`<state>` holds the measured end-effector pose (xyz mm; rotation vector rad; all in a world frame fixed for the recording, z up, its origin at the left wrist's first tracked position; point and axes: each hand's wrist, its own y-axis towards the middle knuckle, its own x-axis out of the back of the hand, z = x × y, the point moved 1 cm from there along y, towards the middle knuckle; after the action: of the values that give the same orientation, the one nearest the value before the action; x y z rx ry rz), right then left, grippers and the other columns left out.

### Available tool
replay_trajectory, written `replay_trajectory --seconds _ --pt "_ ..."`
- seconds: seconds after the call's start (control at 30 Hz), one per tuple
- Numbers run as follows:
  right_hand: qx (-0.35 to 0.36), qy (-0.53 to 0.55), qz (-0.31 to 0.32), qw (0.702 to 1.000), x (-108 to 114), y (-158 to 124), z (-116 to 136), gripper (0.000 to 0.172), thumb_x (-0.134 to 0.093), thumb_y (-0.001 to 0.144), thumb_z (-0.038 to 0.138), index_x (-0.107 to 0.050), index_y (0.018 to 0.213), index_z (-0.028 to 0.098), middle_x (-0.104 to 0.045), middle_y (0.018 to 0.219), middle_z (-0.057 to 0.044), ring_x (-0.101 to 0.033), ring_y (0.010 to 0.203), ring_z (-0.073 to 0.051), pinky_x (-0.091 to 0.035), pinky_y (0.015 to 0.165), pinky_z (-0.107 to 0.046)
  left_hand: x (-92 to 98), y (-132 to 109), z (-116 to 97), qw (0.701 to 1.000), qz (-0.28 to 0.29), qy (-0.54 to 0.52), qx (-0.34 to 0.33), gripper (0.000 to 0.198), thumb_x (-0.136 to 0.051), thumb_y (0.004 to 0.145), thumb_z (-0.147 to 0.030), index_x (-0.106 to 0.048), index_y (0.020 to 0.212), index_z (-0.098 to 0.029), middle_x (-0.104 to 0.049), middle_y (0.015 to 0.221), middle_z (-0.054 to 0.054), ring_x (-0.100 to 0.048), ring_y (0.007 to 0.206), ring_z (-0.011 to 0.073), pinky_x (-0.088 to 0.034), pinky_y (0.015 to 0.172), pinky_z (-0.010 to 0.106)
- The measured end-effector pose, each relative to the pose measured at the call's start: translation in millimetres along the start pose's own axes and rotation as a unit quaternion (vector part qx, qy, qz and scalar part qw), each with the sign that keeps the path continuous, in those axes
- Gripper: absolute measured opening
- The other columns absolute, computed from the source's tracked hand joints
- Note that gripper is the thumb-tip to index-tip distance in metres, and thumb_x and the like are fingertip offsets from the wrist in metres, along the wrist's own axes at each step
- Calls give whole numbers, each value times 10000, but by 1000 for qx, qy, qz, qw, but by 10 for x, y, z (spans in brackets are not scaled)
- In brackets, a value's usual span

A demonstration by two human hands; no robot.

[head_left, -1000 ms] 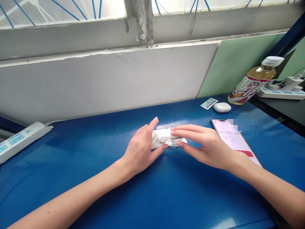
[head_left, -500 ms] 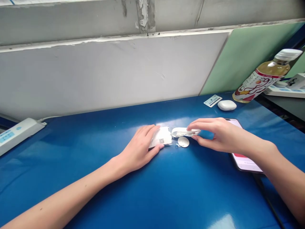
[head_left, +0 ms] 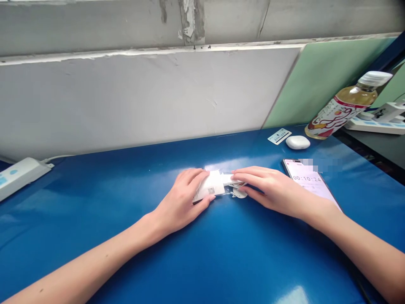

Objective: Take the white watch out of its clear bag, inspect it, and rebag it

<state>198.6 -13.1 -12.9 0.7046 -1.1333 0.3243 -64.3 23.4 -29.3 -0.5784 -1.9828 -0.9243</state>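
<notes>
My left hand point(head_left: 179, 198) is closed around a small white packet point(head_left: 216, 182) with a square printed code, holding it on the blue table. A clear plastic edge shows at the packet's right end. My right hand point(head_left: 268, 185) pinches a coiled white cable point(head_left: 236, 183) between thumb and fingers. The cable's left end is at the packet's right end; I cannot tell whether it is inside. Just below the cable lies a round white disc point(head_left: 241, 194), partly covered by my right fingers.
A phone point(head_left: 311, 179) showing a timer lies beyond my right wrist. Farther back are a white earbud case point(head_left: 298, 142), a card point(head_left: 279, 136) and a drink bottle point(head_left: 344, 107) by the wall. A power strip point(head_left: 23, 177) sits at the left on the blue table point(head_left: 209, 253).
My right hand has moved left with the cable, bringing it up to the packet's right end. More of the phone shows. My left hand keeps its hold on the packet.
</notes>
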Motion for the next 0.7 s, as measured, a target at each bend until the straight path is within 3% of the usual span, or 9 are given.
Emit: replay_trajectory --seconds 0.2,0.33,0.43,0.57,0.7 --pt "-19 9 -22 1000 -150 33 57 256 -494 990 195 -649 1193 201 -741 1197 -84 -694 1107 -232 -571 928 -364 7 -4 0 1000 9 10 -6 418 -587 958 -302 -479 1340 -172 -603 1303 148 -557 1242 301 -385 1118 555" --pt "-14 -18 9 1000 -37 37 96 351 -454 968 115 -619 1271 178 -643 1356 -141 -610 1243 -265 -544 992 -416 -2 -14 15 1000 16 18 4 408 -573 964 -324 -475 1338 -192 -612 1297 140 -564 1235 299 -336 1140 593" --pt "-35 -42 10 998 85 30 107 323 -487 966 174 -628 1257 180 -634 1343 -163 -626 1191 -304 -560 946 -475 -2 -12 14 1000 16 22 8 404 -565 972 -342 -472 1335 -190 -615 1291 141 -554 1240 305 -330 1142 596" --pt "-53 -37 27 998 126 32 133 278 -461 998 246 -678 1157 175 -729 1145 -136 -677 1054 -299 -576 889 -492 11 -5 -2 1000 12 14 11 397 -570 970 -330 -488 1324 -170 -605 1298 143 -542 1248 300 -399 1118 532" --pt "-40 5 53 998 68 47 216 316 -438 1007 241 -666 1211 161 -718 1211 -117 -632 1159 -278 -554 974 -456 14 -13 -1 1000 14 -6 19 432 -596 955 -334 -497 1339 -162 -588 1323 151 -548 1240 298 -486 1048 460"
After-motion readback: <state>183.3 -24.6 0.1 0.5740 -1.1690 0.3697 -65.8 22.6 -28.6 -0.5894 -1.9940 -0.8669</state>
